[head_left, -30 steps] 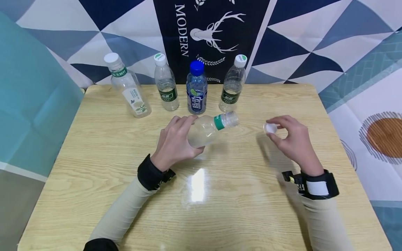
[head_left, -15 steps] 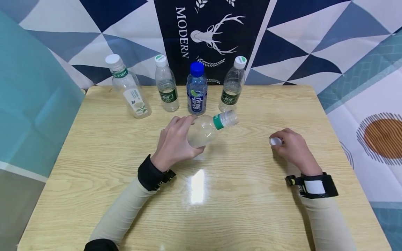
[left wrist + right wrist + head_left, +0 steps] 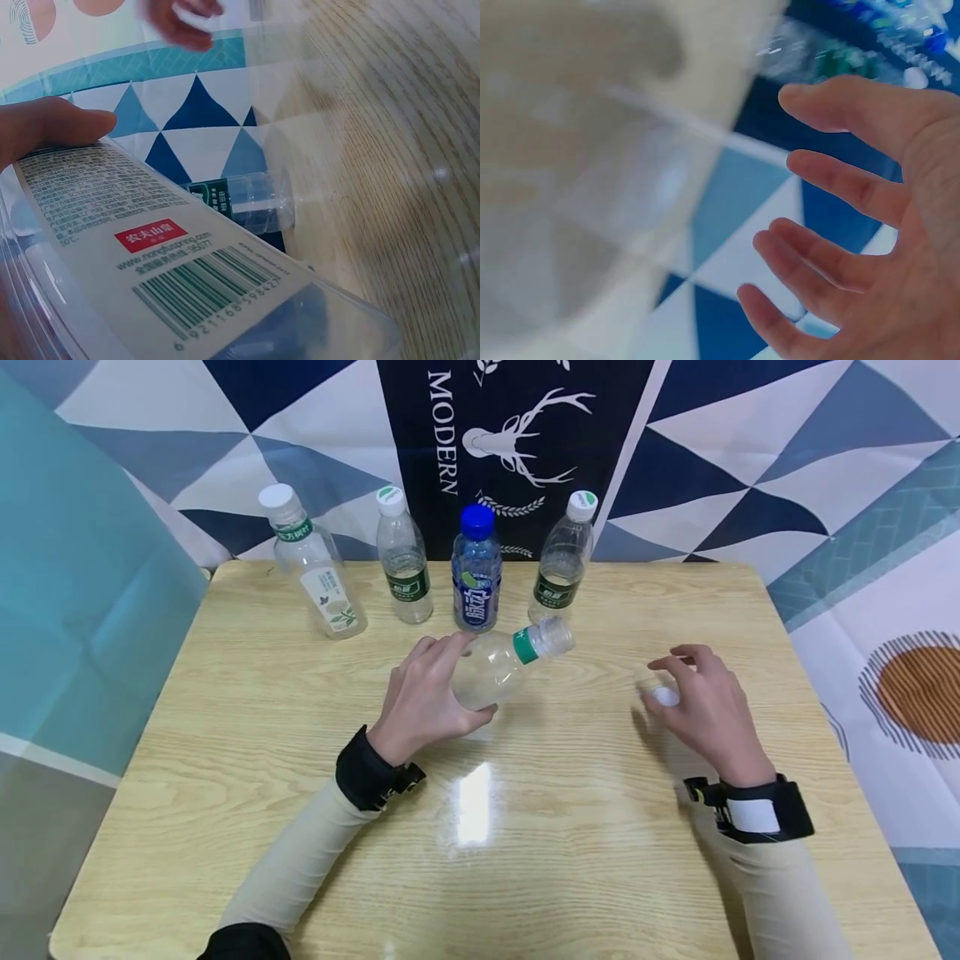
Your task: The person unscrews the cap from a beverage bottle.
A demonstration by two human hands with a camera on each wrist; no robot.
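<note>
My left hand (image 3: pixel 431 697) grips a clear plastic bottle (image 3: pixel 487 672) with a green neck band. The bottle is tilted over the table, its uncapped mouth facing right; its printed barcode label (image 3: pixel 187 255) fills much of the left wrist view. To the right, a white bottle cap (image 3: pixel 664 696) appears to lie on the table, partly behind the right thumb. Just above it is my right hand (image 3: pixel 701 714), fingers spread and bent loosely. The right wrist view shows these fingers (image 3: pixel 832 187) apart, with nothing pinched between them.
Along the table's (image 3: pixel 562 860) back edge stand a tall white-capped bottle (image 3: pixel 322 577), a smaller green-labelled bottle (image 3: pixel 405 568), a blue-capped bottle (image 3: pixel 476 577) and another green-labelled bottle (image 3: pixel 561 568). A patterned cloth (image 3: pixel 315 410) hangs behind them.
The right hand has lowered the cap toward the table and let go of it; its fingers have spread. The left hand still holds the tilted bottle in nearly the same place.
</note>
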